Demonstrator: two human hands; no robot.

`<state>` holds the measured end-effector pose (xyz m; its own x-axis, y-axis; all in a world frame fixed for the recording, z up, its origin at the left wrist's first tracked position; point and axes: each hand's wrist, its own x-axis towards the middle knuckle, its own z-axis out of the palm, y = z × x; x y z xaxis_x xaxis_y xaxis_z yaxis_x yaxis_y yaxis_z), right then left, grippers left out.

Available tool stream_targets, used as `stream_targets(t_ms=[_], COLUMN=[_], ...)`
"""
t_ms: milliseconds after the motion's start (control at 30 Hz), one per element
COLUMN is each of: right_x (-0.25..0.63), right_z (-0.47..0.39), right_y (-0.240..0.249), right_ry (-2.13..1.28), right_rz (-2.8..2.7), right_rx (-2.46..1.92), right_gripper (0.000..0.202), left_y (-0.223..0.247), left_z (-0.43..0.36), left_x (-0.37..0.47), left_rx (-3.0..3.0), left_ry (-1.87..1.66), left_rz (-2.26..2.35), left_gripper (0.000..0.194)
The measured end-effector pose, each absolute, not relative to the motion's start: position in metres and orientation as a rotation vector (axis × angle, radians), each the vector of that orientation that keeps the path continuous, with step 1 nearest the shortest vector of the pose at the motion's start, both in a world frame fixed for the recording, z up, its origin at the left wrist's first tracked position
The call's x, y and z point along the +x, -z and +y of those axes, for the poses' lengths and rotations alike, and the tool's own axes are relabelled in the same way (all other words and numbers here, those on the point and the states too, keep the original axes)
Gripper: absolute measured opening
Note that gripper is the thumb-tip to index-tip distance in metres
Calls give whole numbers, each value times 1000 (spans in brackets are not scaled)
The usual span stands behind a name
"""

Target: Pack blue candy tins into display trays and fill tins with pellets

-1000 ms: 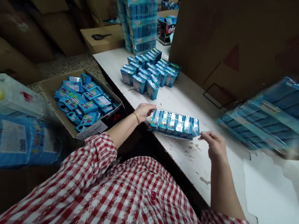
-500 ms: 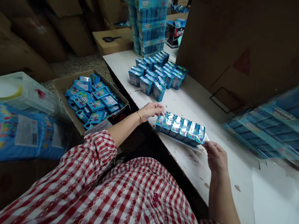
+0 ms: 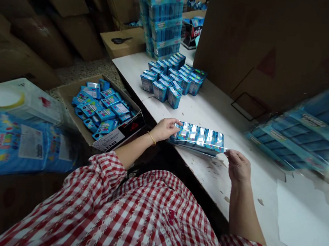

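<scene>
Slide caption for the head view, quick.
Film-wrapped row of blue packs on a white table, left hand at one end, right hand at the other.

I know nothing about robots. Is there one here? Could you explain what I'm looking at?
No robot: these are one person's bare hands, seen by a camera worn on that person's own head, looking forward and down. The right hand pinches clear film at one end of a wrapped row of small blue packs. The left hand touches the other end. Beyond, on the white table, stand loose packs and a tall wrapped stack. Beside the table, to the left, a cardboard box holds more packs.
</scene>
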<state>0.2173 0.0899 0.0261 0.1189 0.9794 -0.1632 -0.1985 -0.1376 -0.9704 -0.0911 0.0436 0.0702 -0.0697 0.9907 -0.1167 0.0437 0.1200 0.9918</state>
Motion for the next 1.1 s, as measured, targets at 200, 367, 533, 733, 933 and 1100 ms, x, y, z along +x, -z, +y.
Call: stream_targets(t_ms=[200,367,533,733,933,1100], right_x=[215,214,210,206,218,228], right_z=[89,85,84,87,92,92], right_y=[-28,-26,-26,-31,-28,-4], right_ry=[-1299,-1431,-1324,-1311,-1361,-1472], right_rz=[-879,-915,-877,-859,-813,-759], right_rx=[-1223,-1187,-1192,-1170,-1184,-1357], right_gripper=[24,26,25,25,34,36], left_y=[-85,-84,-80,-62,-41,-23], left_z=[40,18,1,-17,-17,-10], left_x=[-99,-104,-99,-91,-91,-91], left_rx=[1051,1133,1184,969,553,418], left_ry=[-896,-831,-978,-1210,-1464,-1367], left_rz=[1111,1041,1137,1225,1295,1260], left_gripper=[33,35,31,31,46,57])
